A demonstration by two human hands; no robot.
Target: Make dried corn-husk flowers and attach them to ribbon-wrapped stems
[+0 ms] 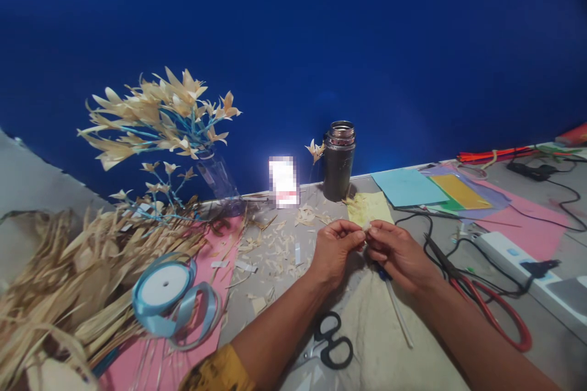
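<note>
My left hand (334, 253) and my right hand (401, 256) meet fingertip to fingertip over the table. Both are closed in a pinch on a small pale piece (365, 226), mostly hidden by the fingers; its kind does not show. Just behind them lies a crumpled yellow paper (372, 204). Below my right hand is a thin white stick (402, 317), resting on a pale cloth (367, 342). Black-handled scissors (337, 342) lie between my forearms, their blades partly covered. Red-handled scissors (493, 311) sit to the right of my right forearm.
Left are dried husks (87, 256), a blue ribbon spool (164, 286) and pale husk flowers (160, 110) in a clear bottle (220, 180). A dark flask (339, 165) stands by the blue wall. Coloured sheets (413, 188) and a white power strip (518, 266) with cables lie right.
</note>
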